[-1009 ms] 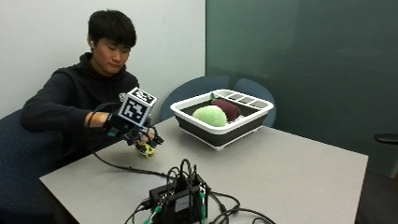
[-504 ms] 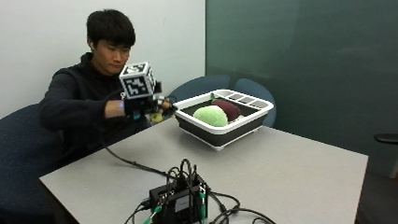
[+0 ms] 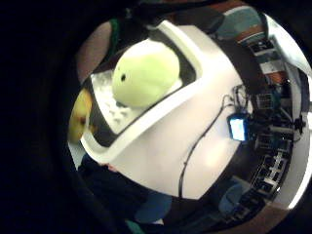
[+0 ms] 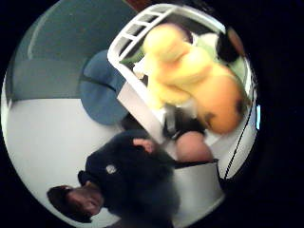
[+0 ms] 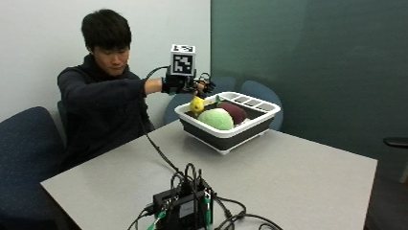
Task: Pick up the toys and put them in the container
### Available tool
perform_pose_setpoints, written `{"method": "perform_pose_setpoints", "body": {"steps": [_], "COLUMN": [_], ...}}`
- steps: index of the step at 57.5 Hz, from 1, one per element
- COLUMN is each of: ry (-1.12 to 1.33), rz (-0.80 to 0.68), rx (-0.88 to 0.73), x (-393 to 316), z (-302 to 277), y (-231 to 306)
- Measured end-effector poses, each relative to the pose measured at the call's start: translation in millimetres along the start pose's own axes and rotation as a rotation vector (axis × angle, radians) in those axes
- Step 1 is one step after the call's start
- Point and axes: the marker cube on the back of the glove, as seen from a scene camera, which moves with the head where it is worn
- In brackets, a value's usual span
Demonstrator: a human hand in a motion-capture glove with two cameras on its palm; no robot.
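Yellow toy (image 5: 197, 104): hangs from the gloved right hand (image 5: 182, 85), directly over the near-left corner of the container (image 5: 255, 128). Not yet released. Thumb-side palm view shows the same toy (image 4: 190, 76) filling the view close to the palm, yellow body with an orange end, the container's white rim (image 4: 124, 47) below it. Fingers appear curled down around the top of the toy, so the hand reads as gripping it; exact finger contact is too small to confirm in the outside view.

Container: white rim, dark walls, on the table (image 5: 306, 177) at the far side, near the person. Already inside: a green toy (image 5: 215, 118) toward the near wall and a dark red toy (image 5: 234, 112) just behind it, the two touching. Little-finger palm view looks down on the green toy (image 3: 145, 73) resting on the container floor, with the yellow toy at the edge of view beside it.

Progress, as judged: two toys are in, a third is held above the opening and only needs lowering and letting go. No other toys show on the table, so this looks like the last one. Close to done.

Elsewhere on the table: a black box (image 5: 184, 207) with cables at the near edge, well apart from the container.
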Motion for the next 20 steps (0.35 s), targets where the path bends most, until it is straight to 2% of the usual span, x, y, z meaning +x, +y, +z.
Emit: {"method": "perform_pose_setpoints", "body": {"steps": [8,12,16,20], "ry": [-0.170,-0.247,-0.207,-0.191], "rz": [0.060,0.089,0.094,0.121], "rx": [0.151,0.258,0.395,0.439], "x": [57,109,116,120], "z": [-38,-67,-62,-60], "y": [26,48,85,93]}}
